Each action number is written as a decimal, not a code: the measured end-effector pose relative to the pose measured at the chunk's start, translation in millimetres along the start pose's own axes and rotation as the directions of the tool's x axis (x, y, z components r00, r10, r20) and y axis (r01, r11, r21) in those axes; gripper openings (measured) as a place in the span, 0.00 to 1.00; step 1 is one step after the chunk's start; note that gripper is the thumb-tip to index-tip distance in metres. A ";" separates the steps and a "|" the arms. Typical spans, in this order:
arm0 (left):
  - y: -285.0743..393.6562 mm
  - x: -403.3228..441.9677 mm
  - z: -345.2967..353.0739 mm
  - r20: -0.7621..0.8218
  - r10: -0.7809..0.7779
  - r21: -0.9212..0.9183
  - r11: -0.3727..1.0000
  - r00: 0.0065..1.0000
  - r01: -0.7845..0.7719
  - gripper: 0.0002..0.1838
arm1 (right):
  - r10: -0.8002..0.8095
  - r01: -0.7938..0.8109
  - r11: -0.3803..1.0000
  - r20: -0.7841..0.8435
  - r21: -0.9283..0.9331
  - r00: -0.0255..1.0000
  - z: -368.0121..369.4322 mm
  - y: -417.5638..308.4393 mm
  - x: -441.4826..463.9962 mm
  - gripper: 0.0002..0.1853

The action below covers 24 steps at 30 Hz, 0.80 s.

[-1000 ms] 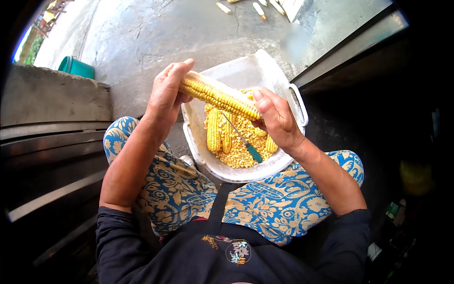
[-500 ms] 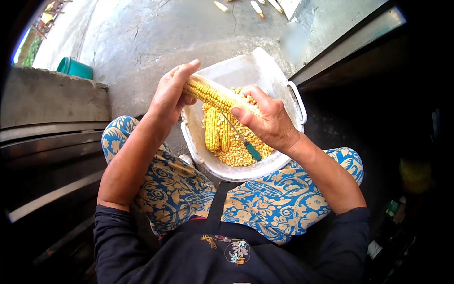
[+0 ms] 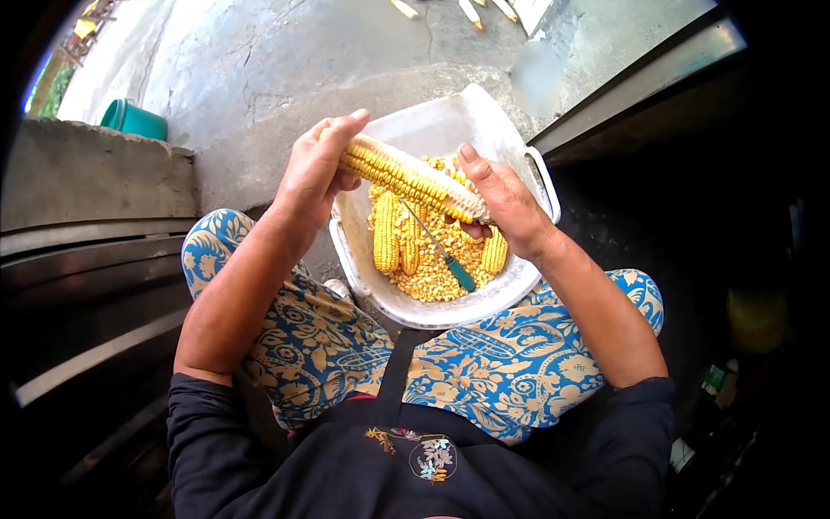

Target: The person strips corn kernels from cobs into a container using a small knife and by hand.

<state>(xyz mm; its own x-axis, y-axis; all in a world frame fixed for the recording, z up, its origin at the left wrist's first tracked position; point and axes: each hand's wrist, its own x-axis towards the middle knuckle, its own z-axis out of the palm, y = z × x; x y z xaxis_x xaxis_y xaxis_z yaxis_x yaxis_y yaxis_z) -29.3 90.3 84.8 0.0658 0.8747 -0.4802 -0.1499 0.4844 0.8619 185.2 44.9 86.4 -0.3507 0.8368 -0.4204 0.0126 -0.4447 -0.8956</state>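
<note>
A corn cob (image 3: 406, 179) is held aslant above a white plastic tub (image 3: 462, 112). Yellow kernels cover its near side, while a pale bare strip runs along its upper side and lower right end. My left hand (image 3: 313, 169) is closed around the upper left end. At the other end, my right hand (image 3: 514, 206) has its fingers curled beneath the cob and its thumb raised off it. Loose kernels (image 3: 428, 284) lie in the tub, along with several whole cobs, one yellow cob (image 3: 386, 238) at the left. A green-handled tool (image 3: 460, 274) with a thin metal shaft rests on them.
The tub sits between my knees, in patterned trousers (image 3: 510, 372). A low concrete wall (image 3: 95, 177) stands at left with a green bucket (image 3: 134, 119) beyond it. Pale cobs (image 3: 471, 13) lie on the floor ahead. A metal frame (image 3: 644, 82) runs along the right.
My right thumb has lifted off the cob and my right hand has shifted slightly right, exposing the cob's bare lower end. Another yellow cob at the tub's right now shows. My left hand keeps its hold.
</note>
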 end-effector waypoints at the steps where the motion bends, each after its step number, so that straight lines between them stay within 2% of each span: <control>1: 0.6 0.6 0.2 -0.003 0.015 0.004 1.000 1.000 -0.015 0.14 | 0.001 -0.001 1.000 0.001 -0.001 1.000 -0.3 -4.7 -1.4 0.25; 3: 0.5 2.0 -0.3 -0.015 0.035 0.008 0.999 0.999 -0.035 0.14 | 0.081 -0.083 0.996 0.096 0.015 0.992 -0.6 -11.5 -1.8 0.25; 4: -0.9 3.5 -0.6 0.008 0.054 -0.015 0.998 0.998 -0.054 0.14 | 0.078 -0.080 0.997 0.184 0.002 0.980 -5.6 -10.6 -0.5 0.25; 7: -1.1 5.7 -4.1 0.021 0.097 -0.024 0.995 0.995 -0.097 0.15 | 0.068 -0.101 0.991 0.307 0.091 0.949 -7.2 -9.5 0.7 0.23; 9: -2.8 5.1 -2.3 0.021 0.078 -0.053 0.996 0.997 -0.077 0.12 | 0.106 -0.132 0.989 0.308 0.064 0.945 -5.2 -12.4 -0.7 0.19; 11: -4.8 5.5 -4.9 0.046 0.103 -0.028 0.994 0.994 -0.102 0.13 | 0.113 -0.134 0.990 0.334 0.040 0.936 -4.1 -19.6 -3.6 0.20; 14: -0.4 0.1 -4.0 0.044 0.117 -0.024 0.993 0.992 -0.116 0.15 | 0.094 -0.061 0.988 0.242 -0.139 0.966 -0.5 -25.3 -6.2 0.22; 17: -1.0 -2.1 -6.1 0.066 0.131 -0.026 0.991 0.989 -0.129 0.16 | -0.080 0.131 0.961 0.211 -0.242 0.974 2.9 -16.5 -4.3 0.20; 18: -1.0 -2.9 -6.0 0.073 0.140 -0.009 0.990 0.987 -0.140 0.16 | -0.083 0.137 0.961 0.218 -0.241 0.972 2.6 -15.6 -4.1 0.20; 20: -1.4 -3.9 -6.1 0.086 0.166 0.010 0.986 0.982 -0.167 0.18 | -0.097 0.168 0.910 0.200 -0.378 0.975 2.9 -14.7 -3.2 0.18; 22: -1.9 -4.2 -4.9 0.085 0.199 0.021 0.979 0.976 -0.201 0.18 | -0.108 0.177 0.882 0.179 -0.436 0.978 2.0 -4.5 -1.6 0.18; 23: -1.6 -3.9 -4.1 0.092 0.224 0.030 0.973 0.970 -0.227 0.19 | -0.113 0.173 0.853 0.150 -0.493 0.982 2.6 -0.7 -0.9 0.17; 24: -0.6 -3.5 -3.6 0.091 0.236 0.035 0.970 0.967 -0.240 0.19 | -0.072 0.120 0.875 0.120 -0.469 0.990 6.0 -4.0 -2.7 0.17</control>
<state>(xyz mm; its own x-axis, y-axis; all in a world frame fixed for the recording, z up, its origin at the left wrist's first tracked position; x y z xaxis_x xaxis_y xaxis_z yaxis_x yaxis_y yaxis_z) -33.0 86.9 85.3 0.1179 0.9621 -0.2460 -0.1265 0.2603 0.9572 180.5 42.6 92.0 -0.4603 0.8223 -0.3345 0.4078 -0.1389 -0.9025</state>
